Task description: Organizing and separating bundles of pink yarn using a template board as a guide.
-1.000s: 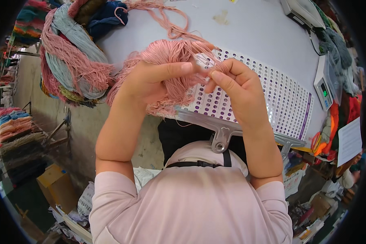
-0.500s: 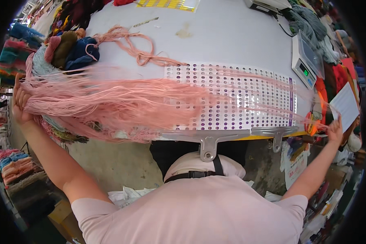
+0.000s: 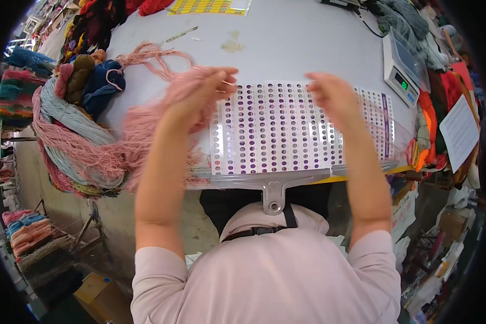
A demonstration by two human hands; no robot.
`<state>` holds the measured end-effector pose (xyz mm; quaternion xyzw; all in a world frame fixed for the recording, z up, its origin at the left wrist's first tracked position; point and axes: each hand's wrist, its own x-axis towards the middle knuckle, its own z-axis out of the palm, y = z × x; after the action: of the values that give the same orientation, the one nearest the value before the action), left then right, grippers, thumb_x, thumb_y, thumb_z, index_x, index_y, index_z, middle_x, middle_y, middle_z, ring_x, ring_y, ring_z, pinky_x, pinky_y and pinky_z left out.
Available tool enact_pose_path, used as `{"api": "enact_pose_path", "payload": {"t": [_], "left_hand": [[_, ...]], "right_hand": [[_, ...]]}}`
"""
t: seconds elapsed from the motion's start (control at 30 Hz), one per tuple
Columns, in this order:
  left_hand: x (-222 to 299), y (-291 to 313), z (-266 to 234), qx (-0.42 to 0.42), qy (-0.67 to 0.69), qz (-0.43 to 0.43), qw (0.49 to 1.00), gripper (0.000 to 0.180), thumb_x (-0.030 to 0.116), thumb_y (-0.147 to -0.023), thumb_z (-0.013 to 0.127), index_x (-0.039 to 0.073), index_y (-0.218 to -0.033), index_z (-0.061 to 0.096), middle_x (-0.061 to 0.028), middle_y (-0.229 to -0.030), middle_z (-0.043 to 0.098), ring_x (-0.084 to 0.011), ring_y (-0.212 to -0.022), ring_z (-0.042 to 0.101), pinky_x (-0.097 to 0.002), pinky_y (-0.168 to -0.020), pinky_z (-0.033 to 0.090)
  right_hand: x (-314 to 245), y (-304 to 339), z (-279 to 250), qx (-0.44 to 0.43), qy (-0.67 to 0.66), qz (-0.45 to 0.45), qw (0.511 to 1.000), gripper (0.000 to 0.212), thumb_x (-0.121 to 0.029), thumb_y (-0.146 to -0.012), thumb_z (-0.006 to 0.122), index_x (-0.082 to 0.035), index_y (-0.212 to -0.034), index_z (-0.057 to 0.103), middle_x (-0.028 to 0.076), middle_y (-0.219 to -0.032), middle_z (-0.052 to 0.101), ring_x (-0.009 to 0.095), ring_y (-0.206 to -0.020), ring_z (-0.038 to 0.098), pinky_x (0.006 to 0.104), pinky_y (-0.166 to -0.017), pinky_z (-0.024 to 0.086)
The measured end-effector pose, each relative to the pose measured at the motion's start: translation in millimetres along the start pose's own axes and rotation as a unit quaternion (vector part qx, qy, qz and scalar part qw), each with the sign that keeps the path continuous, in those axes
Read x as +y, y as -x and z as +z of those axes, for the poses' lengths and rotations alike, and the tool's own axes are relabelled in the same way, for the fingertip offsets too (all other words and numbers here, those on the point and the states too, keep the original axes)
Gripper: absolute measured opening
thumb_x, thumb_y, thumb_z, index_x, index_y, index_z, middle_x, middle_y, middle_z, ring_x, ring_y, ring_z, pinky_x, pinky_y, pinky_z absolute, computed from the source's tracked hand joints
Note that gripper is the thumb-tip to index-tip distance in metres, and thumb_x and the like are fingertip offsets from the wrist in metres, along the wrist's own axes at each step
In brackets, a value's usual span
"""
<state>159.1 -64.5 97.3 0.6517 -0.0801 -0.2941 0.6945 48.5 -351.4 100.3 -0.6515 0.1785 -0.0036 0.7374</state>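
Held up over the table, my left hand (image 3: 216, 86) is closed on a bundle of loose pink yarn (image 3: 140, 129), which hangs down to the left behind my forearm. My right hand (image 3: 329, 92) is raised over the white board with rows of round holes (image 3: 275, 127). Its fingers are bent and smeared by motion, so whether it grips a strand does not show. The board lies flat, with a clear plastic hanger (image 3: 274, 189) along its near edge. Another length of pink yarn (image 3: 151, 56) lies loosely looped farther back.
Blue, olive and pale grey yarn skeins (image 3: 65, 108) are heaped at the table's left end. A digital scale (image 3: 399, 78) stands at the right, beside grey yarn (image 3: 402, 27) and a hanging white sheet (image 3: 459, 135). A yellow printed sheet (image 3: 210, 6) lies at the back.
Both hands have come inward from far left and far right to above the board. The pink yarn stretched across the board has been drawn left, baring the rows of holes.
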Motion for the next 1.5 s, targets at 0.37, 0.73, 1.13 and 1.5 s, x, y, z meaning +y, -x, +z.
{"api": "enact_pose_path", "payload": {"t": [0.37, 0.73, 1.13, 1.5], "left_hand": [[-43, -24, 33, 0.041, -0.158, -0.094, 0.982, 0.025, 0.016, -0.098, 0.049, -0.001, -0.113, 0.061, -0.0007, -0.082, 0.061, -0.0073, -0.067, 0.056, -0.0211, -0.060, 0.047], [-47, -41, 30, -0.029, -0.181, -0.083, 0.980, 0.022, 0.019, -0.096, 0.051, 0.005, -0.084, 0.063, 0.0018, -0.063, 0.058, -0.0057, -0.056, 0.051, -0.0221, -0.052, 0.041], [-22, -27, -29, 0.265, -0.364, 0.075, 0.890, 0.020, 0.024, -0.084, 0.059, 0.006, -0.087, 0.067, -0.0065, -0.069, 0.063, -0.0164, -0.066, 0.061, -0.0317, -0.063, 0.048], [-35, -17, 0, 0.053, 0.375, 0.025, 0.925, 0.015, 0.006, -0.091, 0.041, 0.000, -0.102, 0.050, -0.0219, -0.111, 0.061, -0.0256, -0.084, 0.066, -0.0361, -0.077, 0.056]], "right_hand": [[73, -53, 94, 0.030, 0.166, -0.001, 0.986, 0.018, -0.015, -0.084, 0.065, 0.002, -0.091, 0.070, 0.004, -0.071, 0.067, 0.008, -0.059, 0.060, 0.0223, -0.056, 0.050], [87, -40, 104, 0.113, 0.317, -0.196, 0.921, 0.011, -0.011, -0.082, 0.067, 0.000, -0.083, 0.069, 0.007, -0.087, 0.069, 0.011, -0.067, 0.063, 0.0253, -0.064, 0.051], [64, -33, 82, 0.040, 0.494, -0.200, 0.845, 0.017, -0.014, -0.080, 0.067, -0.007, -0.096, 0.070, 0.005, -0.089, 0.060, 0.024, -0.083, 0.062, 0.0375, -0.073, 0.051], [68, -37, 75, -0.007, 0.432, -0.213, 0.876, 0.031, -0.008, -0.079, 0.061, -0.007, -0.109, 0.060, 0.006, -0.082, 0.060, 0.024, -0.073, 0.059, 0.0398, -0.067, 0.048]]}}
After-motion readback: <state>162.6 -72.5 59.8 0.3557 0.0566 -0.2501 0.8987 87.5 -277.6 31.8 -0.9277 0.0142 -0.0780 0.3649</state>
